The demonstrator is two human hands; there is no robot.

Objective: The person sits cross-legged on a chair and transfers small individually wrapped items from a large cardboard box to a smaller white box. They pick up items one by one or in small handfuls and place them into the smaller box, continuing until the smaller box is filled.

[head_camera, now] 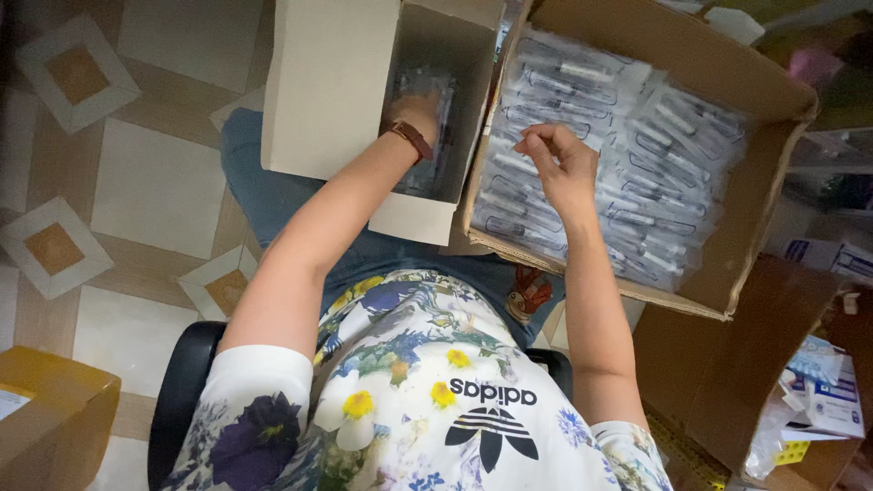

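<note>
My left hand (414, 114), with a brown watch strap at the wrist, reaches down into a narrow white carton (427, 209) and rests on a stack of clear plastic packets (427, 173). Its fingers are hidden among them. My right hand (564, 168) hovers over a large brown cardboard box (727, 273). That box is filled with several clear sealed packets (637, 136) holding tube-like items. The thumb and fingers are pinched together at the top of one packet. The two boxes stand side by side, touching, in front of my knees.
I sit on a black chair (182, 382) over a tiled floor (145, 182). A closed brown box (55, 427) is at the lower left. Another open brown box (755, 364) with small white and blue cartons (832, 400) stands at the lower right.
</note>
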